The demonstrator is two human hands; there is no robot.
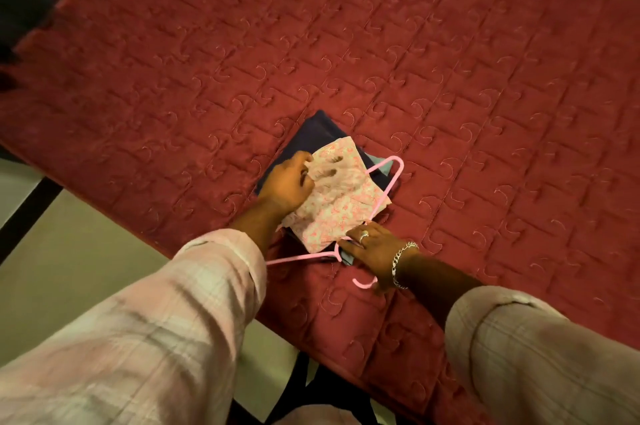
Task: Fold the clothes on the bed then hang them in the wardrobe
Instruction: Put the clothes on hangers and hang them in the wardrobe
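Near the bed's (450, 61) front edge, the left hand (287, 182) is pinching the pink cloth (339, 203) onto the hanger (391, 182); the right hand (375, 251), fingers flat and apart, is pressing the hanger down. Next, probably: lifting both together.

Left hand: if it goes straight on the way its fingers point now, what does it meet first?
The left hand already touches the pink cloth. Going on toward the right, it would probably meet the far arm of the pink hanger next; depth is unclear.

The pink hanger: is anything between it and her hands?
Nothing visible. The right hand rests at the pink hanger near its hook; the left hand grips the pink printed cloth lying across it.
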